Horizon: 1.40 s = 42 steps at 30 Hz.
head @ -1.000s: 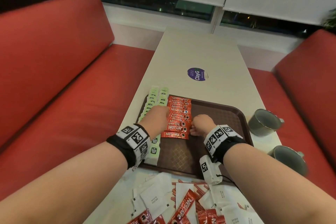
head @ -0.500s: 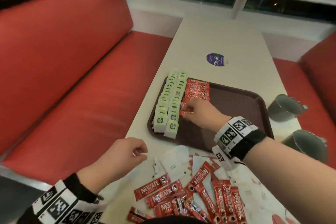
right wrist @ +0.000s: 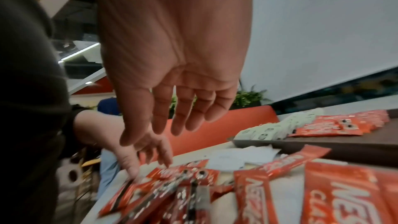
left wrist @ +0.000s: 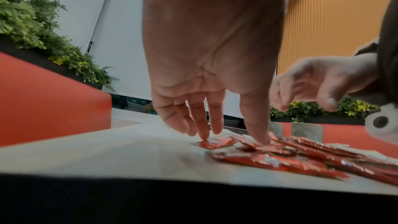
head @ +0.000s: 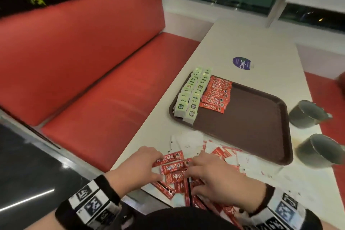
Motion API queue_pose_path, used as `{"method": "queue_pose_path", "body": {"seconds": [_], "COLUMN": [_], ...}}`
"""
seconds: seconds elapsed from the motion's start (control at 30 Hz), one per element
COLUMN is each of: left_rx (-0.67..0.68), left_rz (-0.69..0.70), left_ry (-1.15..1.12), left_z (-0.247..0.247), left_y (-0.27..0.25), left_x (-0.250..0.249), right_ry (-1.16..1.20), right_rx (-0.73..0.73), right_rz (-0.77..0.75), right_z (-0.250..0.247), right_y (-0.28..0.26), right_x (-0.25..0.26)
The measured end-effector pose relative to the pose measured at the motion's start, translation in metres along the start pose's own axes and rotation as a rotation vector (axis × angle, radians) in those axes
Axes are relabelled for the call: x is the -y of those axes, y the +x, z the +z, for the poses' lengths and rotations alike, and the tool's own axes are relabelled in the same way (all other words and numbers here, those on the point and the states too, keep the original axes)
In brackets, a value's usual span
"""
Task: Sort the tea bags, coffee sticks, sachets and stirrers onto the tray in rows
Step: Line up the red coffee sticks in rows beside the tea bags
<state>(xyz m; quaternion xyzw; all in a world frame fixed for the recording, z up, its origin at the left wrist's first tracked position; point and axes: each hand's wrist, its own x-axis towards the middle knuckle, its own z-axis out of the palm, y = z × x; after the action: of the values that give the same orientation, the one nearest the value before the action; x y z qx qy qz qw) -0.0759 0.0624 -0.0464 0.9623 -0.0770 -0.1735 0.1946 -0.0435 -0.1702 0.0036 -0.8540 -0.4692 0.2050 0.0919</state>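
We are at the pile of red coffee sticks (head: 172, 169) on the near end of the desk (head: 261, 43). The tray (head: 261, 127) sits farther away, and most of it is bare. Two rows of green tea bags (head: 194, 91) lie down its left side. A row of red sticks (head: 216, 93) lies just beside them, and it runs only part of the way down the tray.

Our left hand (head: 139, 167) is spread, with straight fingers (left wrist: 202, 125) pressing down on the end of one stick. It is not pinching anything. Our right hand (head: 214, 175) is spread too. It hangs just over the pile and holds nothing.

The job now looks like picking up more sticks for the red row. The sticks lie crossed on top of each other, so we should take the ones on top first. We can slide a few side by side with flat fingers, all pointing the same way. Then we pinch them by their ends and lift them together.

White sachets (head: 188, 144) are mixed in under the red ones. We should leave those on the desk for their own row.

On the tray, we lay each new stick below the last one, just touching it, with the ends lined up. Two cups (head: 306, 114) stand right of the tray, so we keep our arm away from them.
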Motion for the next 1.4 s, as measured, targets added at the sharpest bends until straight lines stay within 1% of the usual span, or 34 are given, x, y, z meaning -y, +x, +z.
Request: {"method": "queue_pose_path", "body": {"seconds": [0.1, 0.17, 0.2, 0.27, 0.3, 0.4, 0.47, 0.57, 0.6, 0.67, 0.73, 0.8, 0.93, 1.03, 1.13, 1.17, 1.23, 1.3, 1.37, 1.4], "left_rx": [-0.075, -0.126, -0.157, -0.193, -0.196, -0.179, -0.173, -0.187, -0.184, -0.131, -0.057, -0.023, 0.001, 0.005, 0.022, 0.033, 0.05, 0.055, 0.074, 0.095], "left_rz": [-0.026, -0.038, -0.036, -0.025, -0.025, -0.021, 0.003, 0.057, 0.074, 0.1, 0.123, 0.152, 0.178, 0.192, 0.198, 0.19, 0.167, 0.156, 0.159, 0.161], "left_ry": [-0.007, -0.035, -0.046, -0.038, -0.022, 0.003, -0.002, -0.058, -0.081, -0.089, -0.009, 0.075, 0.083, 0.071, 0.068, 0.07, 0.083, 0.09, 0.114, 0.128], "left_z": [0.015, 0.021, 0.023, 0.025, 0.025, 0.026, 0.026, 0.022, 0.02, 0.016, 0.012, 0.007, -0.002, -0.004, -0.006, -0.008, -0.01, -0.012, -0.014, -0.013], "left_y": [-0.002, -0.002, -0.002, 0.0, 0.0, 0.004, 0.006, 0.01, 0.012, 0.019, 0.027, 0.035, 0.047, 0.047, 0.047, 0.047, 0.047, 0.048, 0.05, 0.051], "left_x": [0.0, -0.001, -0.002, -0.003, -0.004, -0.004, -0.004, -0.002, -0.001, -0.002, -0.006, -0.011, -0.01, -0.012, -0.01, -0.01, -0.011, -0.011, -0.011, -0.011], "right_ry": [-0.19, -0.342, -0.416, -0.515, -0.519, -0.49, -0.425, -0.367, -0.392, -0.471, -0.535, -0.541, -0.489, -0.359, -0.161, -0.12, -0.057, 0.042, 0.184, 0.299], "right_rx": [0.087, 0.113, 0.119, 0.127, 0.116, 0.038, -0.001, -0.007, 0.001, 0.053, 0.11, 0.105, 0.029, -0.001, 0.047, 0.069, 0.045, -0.016, -0.123, -0.199], "right_rz": [-0.243, -0.336, -0.346, -0.324, -0.312, -0.231, -0.17, -0.206, -0.229, -0.248, -0.246, -0.249, -0.171, -0.173, -0.163, -0.136, -0.02, 0.155, 0.37, 0.493], "right_z": [0.013, 0.025, 0.029, 0.032, 0.032, 0.03, 0.026, 0.03, 0.034, 0.046, 0.055, 0.058, 0.061, 0.063, 0.057, 0.053, 0.048, 0.039, 0.027, 0.02], "right_y": [0.01, 0.022, 0.027, 0.033, 0.034, 0.029, 0.02, 0.012, 0.012, 0.02, 0.031, 0.04, 0.048, 0.048, 0.053, 0.052, 0.047, 0.032, 0.01, -0.002], "right_x": [0.014, 0.02, 0.02, 0.02, 0.018, 0.012, 0.01, 0.016, 0.022, 0.032, 0.036, 0.04, 0.054, 0.057, 0.059, 0.059, 0.053, 0.048, 0.043, 0.041]}}
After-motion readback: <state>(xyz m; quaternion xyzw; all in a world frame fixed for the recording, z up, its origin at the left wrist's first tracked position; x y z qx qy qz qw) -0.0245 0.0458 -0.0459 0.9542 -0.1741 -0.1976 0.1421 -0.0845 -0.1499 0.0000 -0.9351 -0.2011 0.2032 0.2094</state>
